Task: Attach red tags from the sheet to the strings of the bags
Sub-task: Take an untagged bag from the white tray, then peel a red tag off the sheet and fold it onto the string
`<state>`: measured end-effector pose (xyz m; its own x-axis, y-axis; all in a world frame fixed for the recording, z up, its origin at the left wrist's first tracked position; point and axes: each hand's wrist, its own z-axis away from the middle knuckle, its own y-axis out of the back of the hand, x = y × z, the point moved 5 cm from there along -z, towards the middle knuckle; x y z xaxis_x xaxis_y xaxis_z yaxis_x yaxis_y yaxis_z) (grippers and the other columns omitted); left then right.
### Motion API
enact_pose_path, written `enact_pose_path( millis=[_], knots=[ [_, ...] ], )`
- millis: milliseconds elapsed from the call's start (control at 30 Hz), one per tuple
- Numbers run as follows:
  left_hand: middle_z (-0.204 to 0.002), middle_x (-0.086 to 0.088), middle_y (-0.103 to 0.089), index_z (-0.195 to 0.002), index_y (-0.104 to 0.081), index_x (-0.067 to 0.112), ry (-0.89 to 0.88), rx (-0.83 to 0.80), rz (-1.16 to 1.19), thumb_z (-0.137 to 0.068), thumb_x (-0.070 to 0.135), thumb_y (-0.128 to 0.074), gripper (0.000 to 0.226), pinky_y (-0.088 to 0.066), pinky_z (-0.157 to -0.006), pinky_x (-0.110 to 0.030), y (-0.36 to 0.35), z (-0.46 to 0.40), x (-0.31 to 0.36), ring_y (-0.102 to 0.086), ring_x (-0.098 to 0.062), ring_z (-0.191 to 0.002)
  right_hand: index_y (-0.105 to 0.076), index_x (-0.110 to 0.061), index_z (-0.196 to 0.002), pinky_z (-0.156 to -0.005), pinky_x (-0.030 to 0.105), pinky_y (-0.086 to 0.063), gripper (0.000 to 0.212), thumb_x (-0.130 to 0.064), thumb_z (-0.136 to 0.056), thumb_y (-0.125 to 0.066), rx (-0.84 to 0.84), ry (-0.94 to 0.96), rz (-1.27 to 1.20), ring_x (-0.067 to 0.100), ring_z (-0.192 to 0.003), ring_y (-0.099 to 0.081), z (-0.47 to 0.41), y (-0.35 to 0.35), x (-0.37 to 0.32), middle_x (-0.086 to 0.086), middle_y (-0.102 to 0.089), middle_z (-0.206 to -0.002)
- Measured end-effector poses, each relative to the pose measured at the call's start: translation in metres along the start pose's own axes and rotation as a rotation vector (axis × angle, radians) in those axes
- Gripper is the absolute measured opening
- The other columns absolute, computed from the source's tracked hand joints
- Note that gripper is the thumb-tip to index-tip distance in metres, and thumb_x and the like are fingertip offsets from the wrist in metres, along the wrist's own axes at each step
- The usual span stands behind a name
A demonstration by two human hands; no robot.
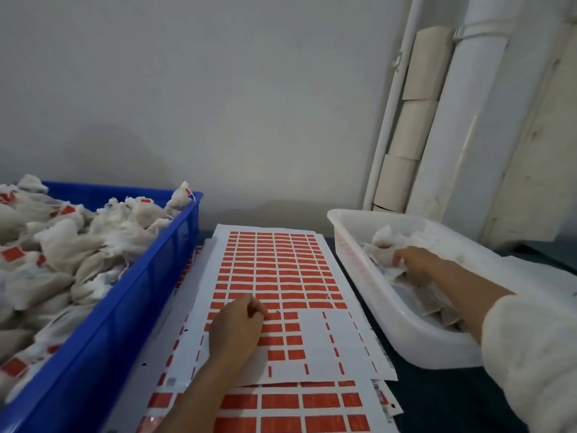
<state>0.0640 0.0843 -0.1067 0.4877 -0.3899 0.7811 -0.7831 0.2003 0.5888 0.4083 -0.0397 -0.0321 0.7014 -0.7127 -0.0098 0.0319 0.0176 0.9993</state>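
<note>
We see the sheet of red tags (274,270) lying flat on the dark table (437,398) between two bins, its rows of red-orange rectangles full at the far end and stripped bare in the near right corner, where only thin red slivers remain on the white backing. It lies on top of another tag sheet (299,407), whose larger-looking red rectangles show at the near edge.

To the left, the blue crate (125,310) is heaped with white gauze bags (62,245), many already carrying red tags. To the right, the white tub (390,304) holds a smaller pile of untagged bags (396,242). Behind it, cardboard tubes (412,126) lean between white pipes (468,120) against the wall.

Our left hand (239,326) rests on the top sheet beside the stripped area, fingers curled with thumb and forefinger pinched together at a tag's edge; we cannot tell whether a tag is lifted. Our right hand (415,264), arm in a fluffy white sleeve (530,354), reaches into the tub, fingers closed around one bag.
</note>
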Motion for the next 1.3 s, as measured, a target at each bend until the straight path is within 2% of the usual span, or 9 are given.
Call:
enact_pose_path(
  millis=[100, 200, 267, 400, 800, 867, 1000, 1133, 1300],
  knots=[
    [-0.083, 0.017, -0.060, -0.079, -0.059, 0.029, -0.011, 0.013, 0.004, -0.090, 0.025, -0.055, 0.013, -0.040, -0.062, -0.007, -0.001, -0.001, -0.002, -0.059, -0.005, -0.073, -0.048, -0.025, -0.119, -0.084, 0.029, -0.039, 0.043, -0.038, -0.080, -0.063, 0.025, 0.055, 0.244, 0.022, -0.108, -0.048, -0.007, -0.001, 0.000, 0.003, -0.046, -0.123],
    [-0.082, 0.018, -0.060, -0.079, -0.059, 0.029, -0.020, 0.026, 0.001, -0.090, 0.025, -0.055, 0.013, -0.039, -0.061, -0.006, -0.002, -0.004, -0.003, -0.059, -0.005, -0.072, -0.056, -0.015, -0.107, -0.077, 0.029, -0.040, 0.029, -0.024, -0.079, -0.062, 0.027, 0.105, 0.389, 0.025, -0.101, -0.052, -0.015, 0.000, -0.004, 0.008, -0.055, -0.115],
    [-0.083, 0.018, -0.060, -0.079, -0.059, 0.030, -0.026, 0.033, -0.004, -0.090, 0.025, -0.056, 0.013, -0.040, -0.062, -0.007, -0.002, -0.004, -0.003, -0.059, -0.005, -0.072, -0.057, -0.013, -0.101, -0.069, 0.027, -0.039, 0.021, -0.011, -0.080, -0.056, 0.125, 0.091, 0.309, 0.026, -0.097, -0.055, -0.019, 0.004, -0.003, 0.009, -0.059, -0.112],
    [-0.083, 0.017, -0.061, -0.078, -0.058, 0.030, -0.036, 0.047, -0.002, -0.090, 0.025, -0.056, 0.013, -0.041, -0.064, -0.008, -0.002, -0.004, -0.003, -0.059, -0.005, -0.073, -0.062, -0.014, -0.083, -0.063, 0.026, -0.031, 0.012, -0.008, -0.083, -0.052, 0.334, 0.038, 0.017, 0.019, -0.081, -0.054, -0.015, 0.021, 0.008, 0.004, -0.065, -0.097],
    [-0.085, 0.017, -0.060, -0.081, -0.057, 0.031, -0.018, 0.078, 0.047, -0.090, 0.025, -0.055, 0.011, -0.042, -0.063, -0.007, -0.003, -0.003, -0.004, -0.058, -0.005, -0.073, -0.066, -0.003, -0.086, -0.067, 0.032, -0.043, 0.015, -0.010, -0.091, -0.053, 0.940, 0.338, -0.561, 0.018, -0.071, -0.055, 0.058, 0.123, -0.049, 0.008, -0.066, -0.084],
    [-0.088, 0.016, -0.060, -0.085, -0.057, 0.030, -0.007, 0.090, 0.111, -0.091, 0.022, -0.055, 0.010, -0.043, -0.063, -0.008, 0.000, -0.002, -0.001, -0.059, -0.005, -0.075, -0.067, -0.003, -0.086, -0.065, 0.033, -0.048, 0.012, -0.009, -0.089, -0.057, 0.921, 0.395, -0.685, 0.017, -0.065, -0.057, 0.081, 0.132, -0.068, 0.005, -0.065, -0.077],
    [-0.100, 0.024, -0.059, -0.099, -0.056, 0.031, -0.087, -0.076, 0.471, -0.091, 0.030, -0.055, 0.009, -0.044, -0.057, -0.004, 0.004, 0.001, 0.017, -0.059, -0.001, -0.090, -0.064, -0.005, -0.078, -0.037, 0.019, -0.046, 0.007, -0.004, -0.085, -0.062, 0.655, 0.458, -0.979, 0.013, -0.039, -0.058, 0.115, 0.121, -0.108, 0.004, -0.060, -0.064],
    [-0.108, 0.036, -0.055, -0.116, -0.049, 0.041, -0.224, -0.263, 0.578, -0.080, 0.060, -0.053, 0.041, -0.046, -0.068, -0.006, 0.007, 0.010, 0.040, -0.056, 0.010, -0.100, -0.064, -0.001, -0.078, -0.043, 0.028, -0.053, 0.006, -0.004, -0.084, -0.063, 0.355, 0.472, -1.074, 0.022, -0.042, -0.062, 0.130, 0.080, -0.146, 0.007, -0.060, -0.062],
    [-0.100, 0.024, -0.063, -0.111, -0.053, 0.035, -0.238, -0.309, 0.664, -0.070, 0.046, -0.061, 0.042, -0.050, -0.065, -0.010, 0.001, 0.018, 0.042, -0.063, 0.004, -0.093, -0.064, -0.011, -0.085, -0.053, 0.022, -0.055, 0.004, -0.015, -0.085, -0.063, 0.232, 0.442, -1.023, 0.016, -0.050, -0.065, 0.131, 0.023, -0.174, 0.005, -0.065, -0.080]
  ],
)
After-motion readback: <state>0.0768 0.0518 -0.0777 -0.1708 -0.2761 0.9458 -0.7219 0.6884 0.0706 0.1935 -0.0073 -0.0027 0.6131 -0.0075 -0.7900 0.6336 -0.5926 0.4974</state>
